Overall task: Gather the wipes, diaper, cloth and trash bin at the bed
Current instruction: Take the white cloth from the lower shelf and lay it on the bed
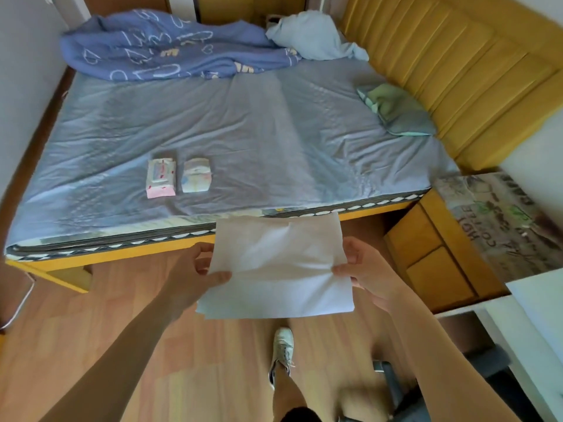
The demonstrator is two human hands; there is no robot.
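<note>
I hold a white folded cloth (277,269) flat in front of me, just short of the bed's near edge. My left hand (199,269) grips its left side and my right hand (364,269) pinches its right side. On the blue-grey sheet of the bed (274,132) lie a pink and white pack of wipes (160,178) and, right beside it, a folded diaper (197,175). No trash bin is in view.
A rumpled blue blanket (164,47) and a pale blue pillow (313,35) lie at the far end. A green cushion (396,114) rests by the yellow padded headboard (457,71). A yellow nightstand (441,251) stands at the right, with a white desk (536,315) nearer. Wooden floor lies underfoot.
</note>
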